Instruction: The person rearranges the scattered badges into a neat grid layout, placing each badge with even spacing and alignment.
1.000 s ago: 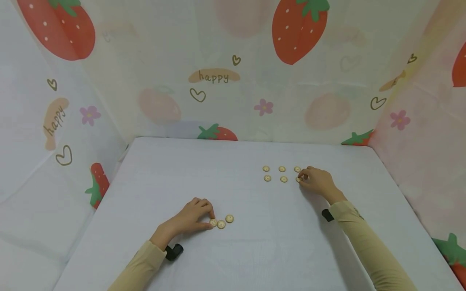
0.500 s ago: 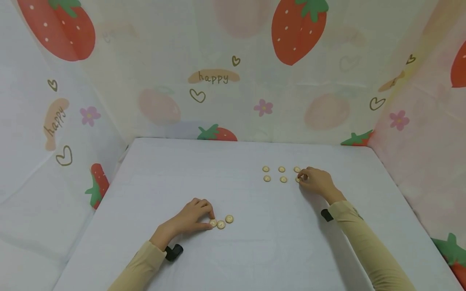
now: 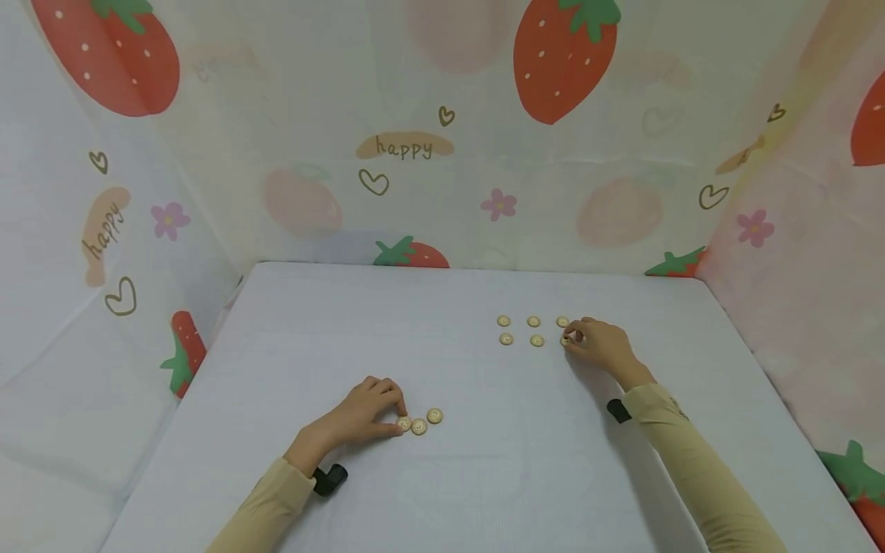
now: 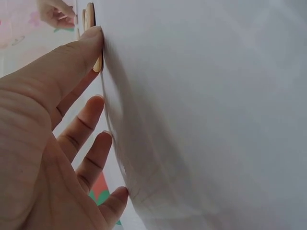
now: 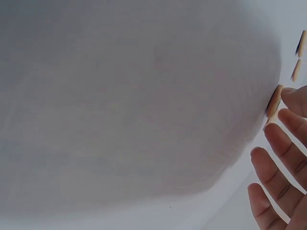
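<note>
On the white tabletop, my left hand holds a round wooden button between thumb and index finger. Its other fingers reach loosely to the cloth in the left wrist view. Two more buttons, a middle one and a right one, lie just right of it. Farther back, my right hand pinches the front-right button of two short rows, partly covering it. That button lies under the thumb tip in the right wrist view, the remaining fingers spread.
Behind the right hand lies the back-right button. Left of it are the other buttons of the rows, such as the back-left one. A strawberry-printed cloth rises behind and at both sides of the table.
</note>
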The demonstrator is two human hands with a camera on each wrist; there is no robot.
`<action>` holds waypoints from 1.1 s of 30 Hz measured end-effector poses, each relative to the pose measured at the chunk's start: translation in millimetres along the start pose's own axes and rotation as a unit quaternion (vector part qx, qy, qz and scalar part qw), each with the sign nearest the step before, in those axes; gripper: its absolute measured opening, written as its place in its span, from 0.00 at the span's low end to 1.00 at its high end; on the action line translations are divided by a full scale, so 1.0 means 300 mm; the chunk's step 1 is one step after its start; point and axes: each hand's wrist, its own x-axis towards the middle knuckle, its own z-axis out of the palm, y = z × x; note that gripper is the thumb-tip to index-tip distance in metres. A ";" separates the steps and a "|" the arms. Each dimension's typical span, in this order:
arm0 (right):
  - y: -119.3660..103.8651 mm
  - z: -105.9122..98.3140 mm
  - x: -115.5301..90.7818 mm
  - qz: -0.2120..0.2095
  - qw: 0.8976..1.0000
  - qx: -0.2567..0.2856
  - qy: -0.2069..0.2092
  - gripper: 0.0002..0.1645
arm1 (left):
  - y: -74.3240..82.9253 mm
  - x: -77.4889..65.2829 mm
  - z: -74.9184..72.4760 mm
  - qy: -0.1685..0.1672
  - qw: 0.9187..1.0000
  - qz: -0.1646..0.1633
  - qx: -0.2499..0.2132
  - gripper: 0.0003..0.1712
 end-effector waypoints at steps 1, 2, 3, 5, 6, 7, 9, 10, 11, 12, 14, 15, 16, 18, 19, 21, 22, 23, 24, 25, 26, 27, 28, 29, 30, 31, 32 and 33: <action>-0.002 0.000 -0.001 0.001 1.000 0.000 0.001 0.14 | -0.001 -0.001 0.001 0.003 1.000 0.002 0.000 0.12; -0.004 0.000 -0.001 0.001 1.000 0.001 0.002 0.14 | -0.001 -0.002 0.002 0.007 1.000 0.005 0.001 0.13; -0.006 0.000 -0.002 0.000 1.000 0.000 0.004 0.13 | -0.002 -0.001 0.003 0.005 1.000 0.002 0.001 0.13; -0.008 0.001 -0.002 -0.002 1.000 -0.003 0.007 0.13 | -0.005 -0.001 0.005 0.001 1.000 -0.003 0.002 0.12; -0.010 0.002 -0.002 -0.004 1.000 -0.004 0.011 0.13 | -0.006 0.000 0.005 -0.006 1.000 -0.013 -0.005 0.12; -0.012 0.003 -0.001 -0.007 1.000 -0.006 0.014 0.13 | -0.007 0.000 0.005 -0.010 1.000 -0.018 -0.005 0.12; -0.017 0.004 0.000 -0.013 1.000 -0.009 0.021 0.13 | -0.009 0.001 0.006 -0.019 0.999 -0.026 -0.003 0.12; -0.019 0.005 0.000 -0.016 1.000 -0.010 0.024 0.13 | -0.009 0.001 0.006 -0.021 0.999 -0.027 -0.002 0.11; -0.022 0.005 0.001 -0.019 0.999 -0.011 0.028 0.12 | -0.009 0.001 0.005 -0.024 0.999 -0.030 -0.002 0.11; -0.026 0.005 0.002 -0.021 0.999 -0.011 0.031 0.12 | -0.008 0.001 0.004 -0.025 0.999 -0.031 0.000 0.11; -0.032 0.007 0.004 -0.026 0.999 -0.013 0.037 0.12 | -0.006 0.001 0.002 -0.026 0.999 -0.031 0.003 0.11; -0.035 0.009 0.004 -0.029 0.999 -0.012 0.042 0.12 | -0.004 0.001 0.001 -0.027 0.999 -0.032 0.002 0.11; -0.040 0.010 0.005 -0.033 0.998 -0.012 0.045 0.12 | -0.004 0.000 0.000 -0.027 0.999 -0.031 0.002 0.12; -0.051 0.013 0.007 -0.038 0.998 -0.011 0.053 0.11 | -0.002 -0.001 -0.002 -0.026 0.999 -0.032 0.002 0.12; -0.058 0.015 0.007 -0.041 0.998 -0.011 0.055 0.11 | -0.001 -0.001 -0.002 -0.027 0.999 -0.034 0.002 0.12; -0.072 0.018 0.007 -0.045 0.997 -0.008 0.054 0.11 | -0.001 -0.004 -0.001 -0.030 0.999 -0.038 0.001 0.12; -0.080 0.019 0.008 -0.045 0.998 -0.006 0.052 0.10 | -0.001 -0.005 0.000 -0.031 0.999 -0.039 0.002 0.12; -0.087 0.020 0.009 -0.047 0.998 -0.004 0.049 0.10 | -0.001 -0.005 0.000 -0.031 0.999 -0.039 0.002 0.12; -0.094 0.021 0.010 -0.047 0.998 -0.003 0.046 0.10 | -0.001 -0.006 0.001 -0.032 0.999 -0.041 0.002 0.12; -0.101 0.022 0.010 -0.047 0.998 0.000 0.044 0.10 | -0.002 -0.006 0.001 -0.033 0.999 -0.041 0.001 0.12; -0.107 0.024 0.012 -0.048 0.998 0.001 0.041 0.10 | -0.002 -0.006 0.001 -0.033 0.999 -0.041 0.001 0.12; -0.113 0.027 0.013 -0.049 0.998 0.001 0.040 0.10 | -0.001 -0.006 0.001 -0.033 0.999 -0.042 0.001 0.12; -0.119 0.029 0.015 -0.051 0.998 0.002 0.039 0.10 | -0.001 -0.006 0.001 -0.034 0.999 -0.043 0.001 0.12; -0.125 0.031 0.016 -0.055 0.998 0.001 0.040 0.10 | 0.000 -0.006 0.000 -0.033 0.999 -0.043 0.001 0.12; -0.131 0.034 0.017 -0.057 0.998 0.001 0.040 0.10 | 0.000 -0.005 -0.001 -0.034 0.998 -0.045 0.001 0.12; -0.136 0.037 0.019 -0.063 0.997 0.000 0.042 0.11 | 0.001 -0.005 -0.001 -0.035 0.998 -0.046 0.001 0.12; -0.142 0.040 0.021 -0.069 0.997 -0.001 0.044 0.10 | 0.002 -0.005 -0.002 -0.035 0.998 -0.047 0.003 0.12; -0.150 0.042 0.022 -0.075 0.996 0.001 0.046 0.10 | 0.004 -0.005 -0.004 -0.035 0.998 -0.048 0.004 0.11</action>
